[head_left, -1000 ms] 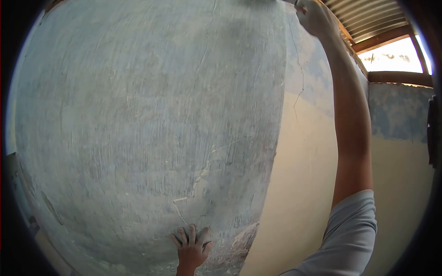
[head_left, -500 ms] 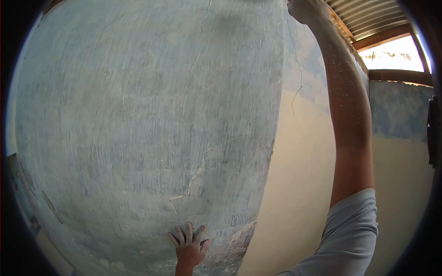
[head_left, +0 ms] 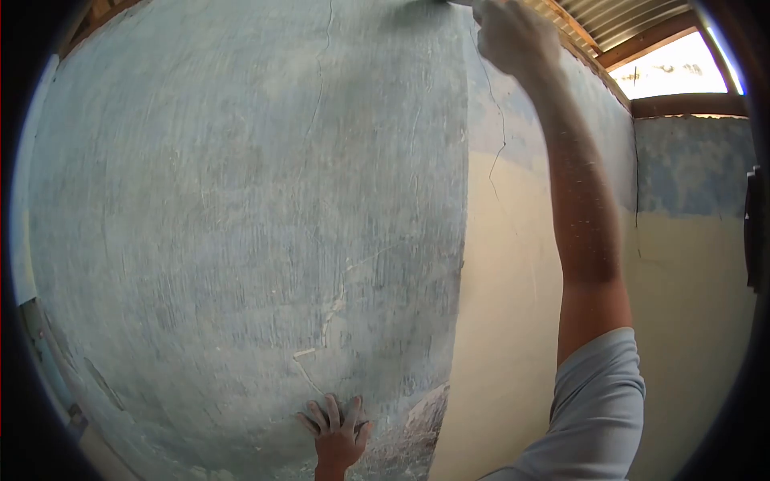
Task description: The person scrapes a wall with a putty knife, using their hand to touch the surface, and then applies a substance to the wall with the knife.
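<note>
My left hand (head_left: 338, 437) lies with its fingers spread on the scraped grey-blue wall (head_left: 241, 208), just below a pale crack. High up at the top of the view, my right hand (head_left: 513, 36) is closed round the handle of a tool (head_left: 459, 2). The tool's dark head reaches left against the wall and is mostly cut off by the frame's top edge, so its kind cannot be made out. Dust covers the fingers of my left hand and specks my right forearm.
Right of the scraped area the wall is cream (head_left: 505, 321) with a blue band above. A corrugated roof (head_left: 626, 20) and wooden beams (head_left: 690, 105) frame a bright opening at the upper right. A dark object (head_left: 752, 228) hangs at the right edge.
The view has tilted and shifted, showing more of the wall's top. My right hand has moved left and slightly down in view, with more of the tool showing. My left hand remains on the wall.
</note>
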A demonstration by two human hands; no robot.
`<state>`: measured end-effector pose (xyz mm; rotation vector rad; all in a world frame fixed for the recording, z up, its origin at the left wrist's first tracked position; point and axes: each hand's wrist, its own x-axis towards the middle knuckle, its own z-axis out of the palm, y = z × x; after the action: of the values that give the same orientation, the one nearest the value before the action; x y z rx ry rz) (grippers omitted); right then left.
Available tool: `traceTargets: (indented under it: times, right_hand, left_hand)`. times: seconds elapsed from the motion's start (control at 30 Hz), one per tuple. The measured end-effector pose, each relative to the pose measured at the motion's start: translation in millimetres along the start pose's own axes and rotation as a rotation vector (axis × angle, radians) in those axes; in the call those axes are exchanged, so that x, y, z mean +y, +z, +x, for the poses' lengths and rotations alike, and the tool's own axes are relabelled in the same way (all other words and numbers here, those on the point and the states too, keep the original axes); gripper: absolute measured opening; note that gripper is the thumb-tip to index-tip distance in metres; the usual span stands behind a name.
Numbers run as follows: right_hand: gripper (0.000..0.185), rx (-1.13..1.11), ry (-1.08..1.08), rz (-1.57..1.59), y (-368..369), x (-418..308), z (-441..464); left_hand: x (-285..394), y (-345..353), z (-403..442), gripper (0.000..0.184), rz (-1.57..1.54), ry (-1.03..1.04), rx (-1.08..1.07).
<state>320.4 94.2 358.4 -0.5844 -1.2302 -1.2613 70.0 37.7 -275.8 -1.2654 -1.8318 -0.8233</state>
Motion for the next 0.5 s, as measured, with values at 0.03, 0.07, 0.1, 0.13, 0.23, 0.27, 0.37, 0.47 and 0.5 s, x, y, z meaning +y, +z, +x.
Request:
traceTargets:
  times: [0.03, 0.07, 0.1, 0.13, 0.23, 0.27, 0.37, 0.47, 0.5]
  right_hand:
    - [0.023, 0.005, 0.004, -0.001, -0.8, -12.0, 2.3]
    - [0.023, 0.001, 0.008, 0.001, 2.0, -12.8, 10.1]
    - [0.023, 0.004, 0.004, 0.004, 5.4, -14.7, 19.8]
    - [0.023, 0.011, -0.002, 0.007, 3.6, -13.5, 34.2]
    - [0.024, -0.012, 0.009, 0.009, 6.2, -5.2, 18.8]
    - [0.024, -0.005, 0.006, 0.009, -1.7, -10.1, 0.3]
    - [0.022, 0.049, -0.007, -0.024, 25.4, -5.1, 8.1]
    - [0.023, 0.097, 0.075, 0.089, 43.3, 5.3, 28.2]
    - [0.023, 0.097, 0.08, 0.096, 39.3, 2.9, 25.0]
  left_hand:
    - [0.8, -1.2, 1.2, 0.061, -0.016, -0.007, -0.007]
    - [1.6, -2.3, 2.4, 0.061, -0.032, -0.014, -0.023]
    - [2.4, -3.3, 3.3, 0.061, -0.052, -0.028, -0.032]
    - [3.4, -4.8, 4.3, 0.061, -0.074, -0.043, -0.037]
    - [5.4, -7.4, 7.5, 0.061, -0.124, -0.064, -0.096]
    - [6.1, -8.4, 8.2, 0.061, -0.145, -0.075, -0.101]
    - [8.0, -11.3, 10.2, 0.062, -0.207, -0.108, -0.12]
    - [9.5, -14.4, 11.2, 0.062, -0.263, -0.155, -0.163]
    - [10.0, -15.6, 11.4, 0.062, -0.279, -0.173, -0.178]
